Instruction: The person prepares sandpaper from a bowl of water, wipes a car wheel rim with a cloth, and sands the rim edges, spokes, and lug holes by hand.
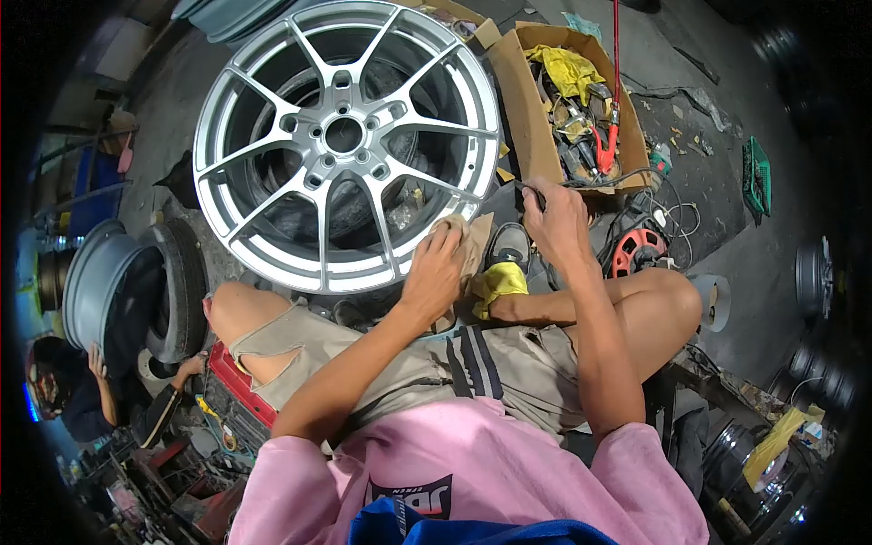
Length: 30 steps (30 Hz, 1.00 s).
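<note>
The person's pink shirt (545,477) and beige shorts (354,372) fill the lower middle of the view, the knees bent and spread. Ahead and to the left lies the big silver wheel (362,156), its spoked face up, before the person's legs. To its right stands an open cardboard box (530,145) holding mixed tools and a yellow cloth (568,71). At the far left, a co-worker (86,400) has one hand on a grey rim (91,282) and the other near a dark tyre (182,291).

The left forearm slants inward and forward, and the left hand (436,268) lies back upward, its bent fingers closed over a tan cloth (472,245) at the wheel's near right edge. The right forearm reaches more steeply forward; the right hand (559,218) is raised between the wheel and the box, wrist bent, fingers curled, with something dark at the fingertips too unclear to name. How firmly those fingers close cannot be told. The two hands are apart, the left nearer the body. Just beyond the right knee sits a red and black cable reel (636,250), smaller than the box.
</note>
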{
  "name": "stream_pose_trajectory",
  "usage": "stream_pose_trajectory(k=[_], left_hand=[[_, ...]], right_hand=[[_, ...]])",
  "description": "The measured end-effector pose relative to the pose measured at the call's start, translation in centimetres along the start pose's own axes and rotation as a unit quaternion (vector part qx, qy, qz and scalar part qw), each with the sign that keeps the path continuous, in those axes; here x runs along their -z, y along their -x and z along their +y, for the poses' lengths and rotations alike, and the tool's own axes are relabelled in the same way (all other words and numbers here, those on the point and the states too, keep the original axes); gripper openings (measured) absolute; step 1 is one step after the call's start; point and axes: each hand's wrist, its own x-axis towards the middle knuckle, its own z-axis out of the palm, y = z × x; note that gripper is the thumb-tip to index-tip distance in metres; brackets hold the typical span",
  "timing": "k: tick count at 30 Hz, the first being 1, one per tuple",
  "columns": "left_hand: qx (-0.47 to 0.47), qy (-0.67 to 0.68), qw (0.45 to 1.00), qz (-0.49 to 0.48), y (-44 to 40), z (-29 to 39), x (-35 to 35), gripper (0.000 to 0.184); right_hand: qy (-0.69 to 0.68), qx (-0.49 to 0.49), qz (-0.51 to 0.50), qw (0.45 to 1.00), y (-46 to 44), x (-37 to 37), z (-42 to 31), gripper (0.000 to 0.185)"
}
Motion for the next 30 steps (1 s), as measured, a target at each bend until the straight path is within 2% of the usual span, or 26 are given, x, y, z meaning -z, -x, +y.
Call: stream_pose_trajectory(k=[1,3,4,7,8,9,11,13,15,17,19,20,23,25,27,28,30], left_hand=[[0.0,-0.001,1.0,-0.003,1.1,-0.3,0.5,0.06],[-0.005,0.06,0.998,-0.012,2.7,-0.6,1.9,0.046],[0.014,0.103,0.995,0.007,2.6,-0.5,2.0,0.051],[0.049,0.119,0.992,0.005,0.0,1.2,1.5,0.053],[0.023,0.078,0.996,0.028,-0.9,1.4,0.0,0.044],[0.021,0.081,0.996,0.028,-1.9,2.0,-1.0,0.044],[0.026,-0.065,0.997,0.016,-3.4,3.1,-2.6,0.044],[0.033,-0.087,0.995,0.029,-3.4,3.2,-3.1,0.042],[0.024,-0.008,1.0,0.019,-3.3,3.0,-1.4,0.03],[0.017,0.032,0.999,0.022,-2.7,1.6,0.8,0.031],[0.06,0.157,0.985,-0.021,-2.1,0.1,2.4,0.038],[0.083,0.159,0.982,-0.058,-1.8,-0.1,4.2,0.037],[0.098,0.111,0.985,-0.088,0.9,-0.6,3.9,0.035],[0.076,0.103,0.99,-0.064,1.5,-0.3,2.7,0.033],[-0.008,0.08,0.996,0.038,0.4,0.2,1.5,0.033],[-0.029,0.08,0.996,0.032,-0.7,0.4,1.0,0.034],[-0.012,0.073,0.997,0.039,-2.6,1.0,0.2,0.035]], right_hand=[[0.002,-0.005,0.004,1.0,-0.1,0.2,0.0,0.018],[-0.001,-0.012,0.006,1.0,0.0,0.0,0.2,0.018],[-0.003,-0.006,0.002,1.0,-0.1,-0.1,0.3,0.018],[-0.011,-0.002,0.001,1.0,0.0,-0.3,0.1,0.018],[-0.016,-0.005,0.003,1.0,0.1,-0.1,0.1,0.018],[-0.014,-0.007,0.003,1.0,0.2,0.0,0.2,0.018],[-0.014,-0.003,0.0,1.0,0.0,-0.1,0.1,0.019],[-0.014,-0.006,-0.004,1.0,-0.1,-0.2,0.0,0.019],[-0.01,-0.006,-0.007,1.0,-0.3,0.0,-0.3,0.019],[-0.012,-0.022,-0.036,0.999,-0.2,0.2,-0.8,0.019],[-0.026,0.011,-0.015,1.0,-0.2,-0.1,-0.4,0.018],[-0.04,0.036,0.007,0.999,-0.1,-0.2,-0.2,0.017],[-0.032,0.05,0.032,0.998,0.0,0.3,-0.4,0.017],[-0.033,0.042,0.025,0.998,0.3,0.2,-0.6,0.016],[-0.029,0.038,0.019,0.999,0.4,0.1,-0.7,0.016],[-0.023,0.025,-0.006,0.999,0.4,-0.1,-0.7,0.016],[-0.013,0.021,-0.03,0.999,0.3,-0.9,-0.3,0.017]])
